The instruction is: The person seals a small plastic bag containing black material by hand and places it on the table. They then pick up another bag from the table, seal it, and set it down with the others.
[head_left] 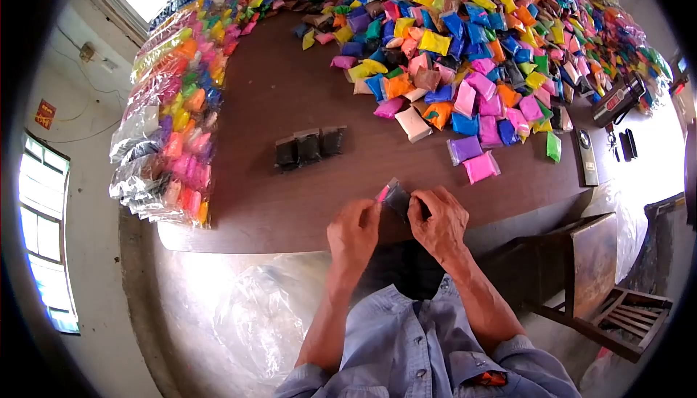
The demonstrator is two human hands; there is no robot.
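Observation:
Close to the table's front edge, a small clear packet with black contents (397, 200) is pinched at its right side by my right hand (441, 225). My left hand (354, 232) is closed at the packet's left, thumb and forefinger pressed together by a small pink piece (382, 194); what exactly these fingers grip is hard to make out. Beyond my hands, three black packets (309, 147) lie side by side on the brown table (268, 93).
A large heap of colourful small packets (465, 57) covers the back and right of the table. Stacked bags of packets (170, 118) line the left edge. A flask (618, 100) and a long metallic object (587, 158) lie at the right. A wooden stool (592, 267) stands below right.

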